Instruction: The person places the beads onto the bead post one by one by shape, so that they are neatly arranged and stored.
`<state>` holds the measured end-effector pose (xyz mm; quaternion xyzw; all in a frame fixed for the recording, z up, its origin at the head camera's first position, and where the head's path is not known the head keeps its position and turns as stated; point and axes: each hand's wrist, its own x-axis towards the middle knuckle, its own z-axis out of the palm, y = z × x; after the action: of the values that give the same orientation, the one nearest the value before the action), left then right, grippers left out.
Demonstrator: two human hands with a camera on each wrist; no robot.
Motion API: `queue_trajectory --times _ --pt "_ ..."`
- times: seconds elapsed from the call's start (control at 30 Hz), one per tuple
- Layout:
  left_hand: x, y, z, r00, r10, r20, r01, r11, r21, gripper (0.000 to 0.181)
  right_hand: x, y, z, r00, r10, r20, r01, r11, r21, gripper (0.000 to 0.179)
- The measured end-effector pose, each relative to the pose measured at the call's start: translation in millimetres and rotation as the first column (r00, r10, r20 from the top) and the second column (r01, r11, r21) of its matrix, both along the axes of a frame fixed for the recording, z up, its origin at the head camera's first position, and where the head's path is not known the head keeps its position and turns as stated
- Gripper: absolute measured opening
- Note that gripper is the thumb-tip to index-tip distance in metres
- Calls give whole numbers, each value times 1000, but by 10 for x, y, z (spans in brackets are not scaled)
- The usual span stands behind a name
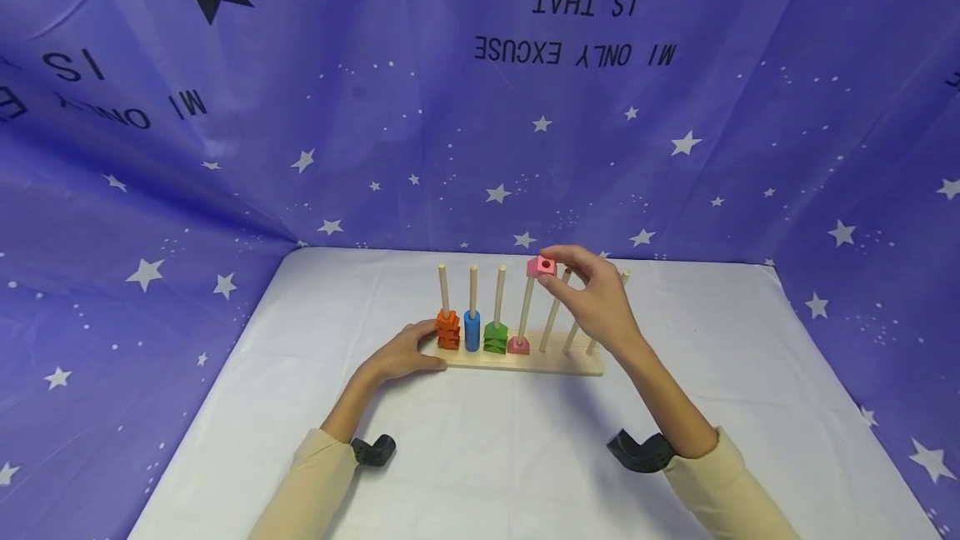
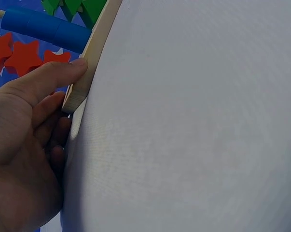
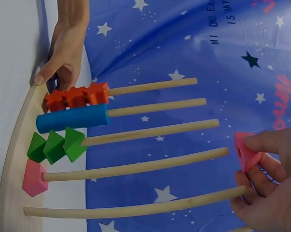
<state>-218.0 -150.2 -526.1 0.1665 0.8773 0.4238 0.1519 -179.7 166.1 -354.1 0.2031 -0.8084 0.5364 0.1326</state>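
Between thumb and fingers, my right hand [image 1: 597,297] pinches a pink block [image 1: 536,266] with a hole through it. In the right wrist view the block [image 3: 246,151] is just off the tip of the fourth peg [image 3: 135,166], whose base bears another pink block [image 3: 35,178]. My left hand [image 1: 405,351] grips the left end of the wooden pegboard [image 1: 558,361], thumb on its front edge in the left wrist view. Orange star-shaped blocks [image 1: 447,330], blue cylinders [image 1: 472,331] and green triangular blocks [image 1: 496,338] are stacked on the first three pegs.
Bare pegs [image 1: 553,319] rise at the board's right end, partly behind my right hand. The board stands on a white-covered table [image 1: 480,448]. A purple star-patterned cloth [image 1: 420,148] hangs behind and at the sides. Black wrist mounts [image 1: 641,450] sit by both cuffs.
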Motion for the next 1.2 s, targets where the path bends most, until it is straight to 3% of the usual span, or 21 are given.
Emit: queue_trajectory --times 0.3,0.5,0.73,0.87,1.0,1.2 --pt "19 20 21 1000 -14 -11 14 1000 -5 80 -94 -93 -153 998 -5 62 5 1000 -5 31" --pt "20 23 11 1000 -14 -8 14 1000 -2 80 -80 -125 -337 992 -22 123 39 990 -133 38" --pt "10 30 14 1000 -20 -4 20 1000 12 79 -65 -160 -790 964 -59 258 116 970 -213 34" --pt "8 28 10 1000 -20 -1 20 1000 13 80 -73 -164 -1159 926 -79 370 154 972 -179 26" --pt "8 25 6 1000 -23 -13 23 1000 10 80 -72 -172 -1462 896 -120 428 185 976 -113 24" --pt "7 21 -6 1000 -20 0 20 1000 0 81 -52 -173 -1621 884 -127 451 197 974 -113 29"
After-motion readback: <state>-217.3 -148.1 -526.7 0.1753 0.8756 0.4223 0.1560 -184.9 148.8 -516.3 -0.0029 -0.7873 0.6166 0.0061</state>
